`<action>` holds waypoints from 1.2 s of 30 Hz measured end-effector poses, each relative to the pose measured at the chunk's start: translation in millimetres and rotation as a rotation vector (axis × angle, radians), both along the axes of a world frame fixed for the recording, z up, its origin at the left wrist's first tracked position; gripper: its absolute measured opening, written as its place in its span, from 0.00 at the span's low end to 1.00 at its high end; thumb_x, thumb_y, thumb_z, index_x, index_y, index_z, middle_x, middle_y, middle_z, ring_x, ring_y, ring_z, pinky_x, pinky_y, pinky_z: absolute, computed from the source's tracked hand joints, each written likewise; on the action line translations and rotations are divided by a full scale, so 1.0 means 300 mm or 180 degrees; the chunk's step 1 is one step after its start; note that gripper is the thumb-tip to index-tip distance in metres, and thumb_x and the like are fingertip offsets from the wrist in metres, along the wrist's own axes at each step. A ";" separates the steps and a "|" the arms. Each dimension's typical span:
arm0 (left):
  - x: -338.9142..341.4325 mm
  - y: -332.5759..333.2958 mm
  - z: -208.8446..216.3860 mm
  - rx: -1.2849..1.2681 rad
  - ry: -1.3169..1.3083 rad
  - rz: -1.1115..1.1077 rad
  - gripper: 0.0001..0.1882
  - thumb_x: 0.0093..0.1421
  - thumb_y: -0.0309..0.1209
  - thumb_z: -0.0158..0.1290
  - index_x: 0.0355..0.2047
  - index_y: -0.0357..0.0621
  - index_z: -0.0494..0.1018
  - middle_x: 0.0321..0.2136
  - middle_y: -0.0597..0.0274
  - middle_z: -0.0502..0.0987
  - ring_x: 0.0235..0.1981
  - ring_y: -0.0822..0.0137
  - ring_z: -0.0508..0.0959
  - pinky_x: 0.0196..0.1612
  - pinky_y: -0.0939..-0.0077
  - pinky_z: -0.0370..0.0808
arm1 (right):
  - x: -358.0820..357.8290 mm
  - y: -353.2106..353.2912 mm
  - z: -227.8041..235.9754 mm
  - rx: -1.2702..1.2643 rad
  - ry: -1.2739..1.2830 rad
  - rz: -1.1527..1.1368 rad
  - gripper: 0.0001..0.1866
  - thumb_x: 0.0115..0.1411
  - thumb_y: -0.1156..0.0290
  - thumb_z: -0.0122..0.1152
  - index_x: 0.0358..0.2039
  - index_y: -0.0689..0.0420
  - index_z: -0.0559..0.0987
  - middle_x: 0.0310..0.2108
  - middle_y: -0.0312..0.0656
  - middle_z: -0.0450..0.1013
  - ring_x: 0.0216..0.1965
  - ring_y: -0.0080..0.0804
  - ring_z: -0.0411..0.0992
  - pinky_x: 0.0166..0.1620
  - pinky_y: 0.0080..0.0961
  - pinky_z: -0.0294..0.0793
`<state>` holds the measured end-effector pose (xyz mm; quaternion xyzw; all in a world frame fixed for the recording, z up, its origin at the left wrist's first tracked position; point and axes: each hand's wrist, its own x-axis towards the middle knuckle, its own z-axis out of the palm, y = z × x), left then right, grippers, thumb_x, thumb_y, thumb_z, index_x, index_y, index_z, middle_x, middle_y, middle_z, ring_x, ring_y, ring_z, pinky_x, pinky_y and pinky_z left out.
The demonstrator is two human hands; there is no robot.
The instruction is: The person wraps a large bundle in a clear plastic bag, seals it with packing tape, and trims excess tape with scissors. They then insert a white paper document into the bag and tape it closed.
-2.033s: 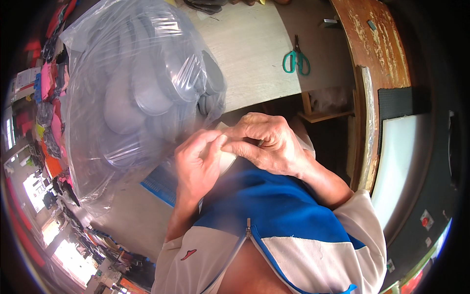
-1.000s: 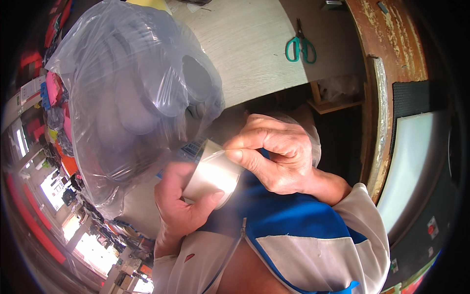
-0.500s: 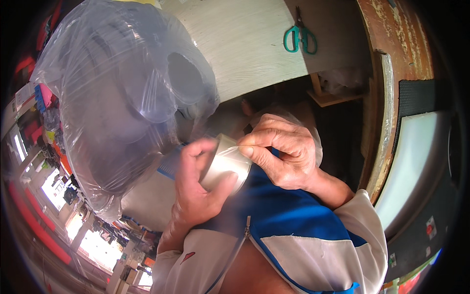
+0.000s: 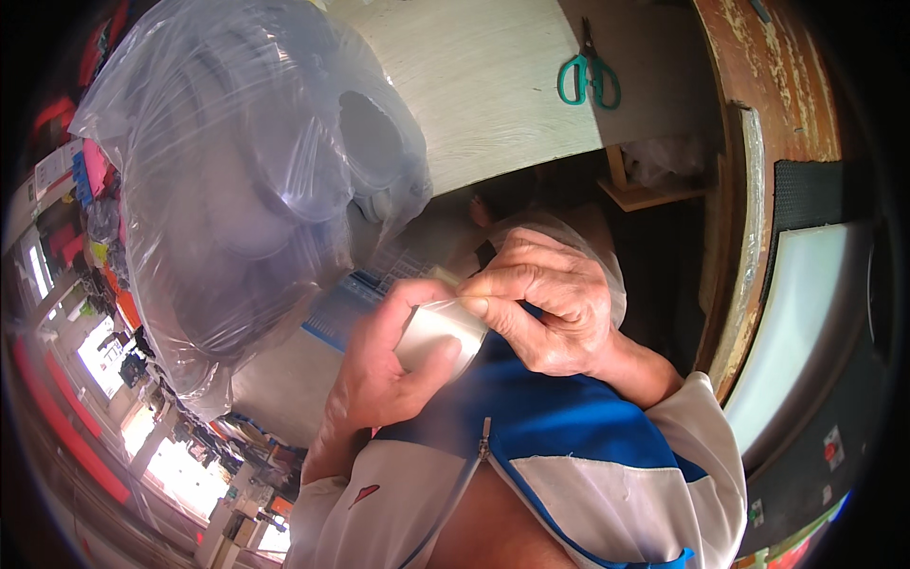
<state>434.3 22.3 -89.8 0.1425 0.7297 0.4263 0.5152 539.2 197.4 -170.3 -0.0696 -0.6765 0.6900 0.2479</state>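
At the centre of the frame the left hand (image 4: 384, 365) cups a small clear packet (image 4: 438, 332) while the right hand (image 4: 545, 303) pinches its top edge, a step probably best done by pulling gently against that steady hold.

small packet (image 4: 438, 334): pale, flat and see-through, we see it tilted, close to the chest
hold: our left hand (image 4: 384, 375) cups it from below, thumb across its face; our right hand (image 4: 550, 303) pinches its top edge
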 end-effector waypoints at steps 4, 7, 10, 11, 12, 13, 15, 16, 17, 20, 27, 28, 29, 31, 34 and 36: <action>-0.014 -0.005 0.007 -0.0256 -0.0098 -0.0035 0.19 0.62 0.25 0.59 0.53 0.39 0.71 0.37 0.57 0.81 0.37 0.70 0.80 0.44 0.72 0.78 | 0.000 0.006 0.010 0.0015 -0.0057 0.0080 0.06 0.54 0.81 0.70 0.34 0.63 0.84 0.28 0.46 0.78 0.27 0.42 0.75 0.31 0.35 0.74; -0.036 0.013 0.009 -0.0010 -0.0004 -0.0245 0.18 0.64 0.24 0.58 0.53 0.36 0.70 0.32 0.53 0.83 0.32 0.66 0.86 0.37 0.71 0.81 | -0.016 0.013 0.029 -0.0031 -0.0067 0.0087 0.04 0.58 0.80 0.66 0.35 0.62 0.85 0.24 0.45 0.74 0.27 0.42 0.72 0.30 0.36 0.71; -0.052 0.063 -0.006 0.0536 0.0095 -0.0169 0.17 0.66 0.23 0.55 0.54 0.33 0.70 0.32 0.53 0.84 0.30 0.64 0.86 0.34 0.72 0.82 | -0.030 0.045 0.057 0.0074 0.0072 -0.0167 0.05 0.58 0.80 0.65 0.35 0.65 0.84 0.25 0.47 0.75 0.28 0.43 0.73 0.33 0.35 0.73; -0.053 0.085 -0.015 0.0683 0.0036 -0.0150 0.17 0.66 0.23 0.55 0.54 0.32 0.70 0.32 0.53 0.84 0.30 0.64 0.86 0.34 0.72 0.82 | -0.026 0.062 0.070 0.0127 0.0054 -0.0252 0.05 0.58 0.80 0.65 0.35 0.65 0.84 0.25 0.47 0.75 0.29 0.43 0.74 0.33 0.35 0.74; -0.059 0.106 -0.025 0.0826 -0.0033 -0.0129 0.17 0.66 0.24 0.55 0.53 0.31 0.70 0.32 0.53 0.84 0.30 0.65 0.86 0.34 0.72 0.82 | -0.021 0.081 0.086 0.0152 0.0043 -0.0316 0.05 0.59 0.80 0.64 0.36 0.64 0.84 0.26 0.47 0.76 0.29 0.43 0.74 0.34 0.36 0.74; -0.052 0.130 -0.041 0.0982 -0.0193 -0.0062 0.17 0.66 0.24 0.56 0.52 0.30 0.70 0.32 0.52 0.84 0.30 0.65 0.86 0.35 0.72 0.82 | -0.008 0.108 0.100 0.0304 0.0065 -0.0392 0.05 0.59 0.79 0.64 0.36 0.65 0.84 0.27 0.47 0.76 0.30 0.44 0.74 0.34 0.36 0.74; -0.062 0.175 -0.066 0.1222 -0.0298 -0.0331 0.16 0.66 0.23 0.56 0.52 0.30 0.70 0.33 0.52 0.84 0.30 0.65 0.86 0.36 0.72 0.82 | 0.017 0.159 0.137 0.0777 0.0208 -0.0453 0.06 0.60 0.79 0.64 0.37 0.65 0.84 0.27 0.47 0.76 0.30 0.44 0.74 0.35 0.36 0.74; -0.068 0.200 -0.078 0.1377 -0.0364 -0.0438 0.15 0.66 0.23 0.56 0.52 0.30 0.70 0.33 0.52 0.84 0.30 0.65 0.86 0.36 0.73 0.82 | 0.028 0.189 0.155 0.1044 0.0290 -0.0498 0.06 0.60 0.79 0.65 0.37 0.65 0.84 0.28 0.46 0.76 0.30 0.44 0.74 0.35 0.36 0.74; -0.074 0.224 -0.085 0.1522 -0.0663 -0.0431 0.15 0.66 0.21 0.56 0.51 0.31 0.71 0.35 0.53 0.84 0.33 0.66 0.86 0.38 0.73 0.82 | 0.037 0.214 0.175 0.1343 0.0378 -0.0490 0.06 0.60 0.79 0.65 0.38 0.65 0.84 0.28 0.46 0.76 0.31 0.44 0.74 0.35 0.37 0.74; -0.094 0.297 -0.088 0.1748 -0.0581 -0.0635 0.15 0.64 0.19 0.59 0.50 0.32 0.73 0.35 0.65 0.82 0.36 0.74 0.81 0.44 0.78 0.78 | 0.072 0.276 0.244 0.1940 0.0347 -0.0413 0.07 0.60 0.78 0.66 0.39 0.65 0.84 0.29 0.45 0.75 0.31 0.43 0.72 0.34 0.38 0.73; -0.063 0.468 -0.102 0.1870 -0.0336 -0.0569 0.06 0.65 0.25 0.62 0.39 0.35 0.80 0.25 0.75 0.77 0.27 0.84 0.70 0.31 0.87 0.67 | 0.132 0.434 0.346 0.2438 0.0121 -0.0121 0.08 0.62 0.72 0.65 0.38 0.64 0.83 0.29 0.44 0.74 0.31 0.41 0.73 0.33 0.38 0.74; -0.054 0.492 -0.107 0.1911 -0.0110 -0.0521 0.05 0.65 0.26 0.62 0.37 0.35 0.80 0.23 0.76 0.76 0.26 0.84 0.70 0.30 0.87 0.66 | 0.135 0.462 0.356 0.2486 0.0126 -0.0117 0.09 0.62 0.72 0.65 0.39 0.64 0.83 0.29 0.44 0.74 0.31 0.42 0.73 0.33 0.38 0.75; -0.048 0.513 -0.108 0.1900 0.0031 -0.0467 0.06 0.66 0.26 0.61 0.36 0.35 0.80 0.23 0.75 0.76 0.25 0.84 0.69 0.30 0.87 0.66 | 0.132 0.490 0.366 0.2524 0.0109 -0.0087 0.09 0.62 0.72 0.65 0.39 0.64 0.83 0.29 0.44 0.74 0.32 0.42 0.74 0.33 0.38 0.75; -0.041 0.562 -0.111 0.1942 0.0330 -0.0342 0.07 0.67 0.27 0.60 0.34 0.35 0.80 0.22 0.75 0.76 0.25 0.84 0.69 0.29 0.86 0.66 | 0.123 0.550 0.391 0.2713 0.0026 -0.0062 0.11 0.63 0.71 0.65 0.42 0.64 0.83 0.29 0.46 0.75 0.32 0.43 0.75 0.33 0.39 0.76; -0.037 0.628 -0.113 0.2067 0.0592 -0.0189 0.07 0.68 0.27 0.59 0.35 0.34 0.80 0.23 0.75 0.77 0.25 0.83 0.69 0.30 0.86 0.67 | 0.120 0.633 0.436 0.3022 -0.0427 -0.0141 0.15 0.63 0.69 0.65 0.47 0.66 0.82 0.30 0.51 0.78 0.30 0.46 0.78 0.33 0.40 0.79; -0.028 0.659 -0.119 0.2126 0.0652 0.0069 0.07 0.67 0.27 0.59 0.36 0.34 0.79 0.23 0.75 0.77 0.24 0.83 0.69 0.29 0.84 0.67 | 0.151 0.709 0.478 0.3099 -0.1180 -0.0262 0.18 0.64 0.68 0.65 0.50 0.67 0.81 0.33 0.54 0.81 0.29 0.49 0.80 0.33 0.40 0.81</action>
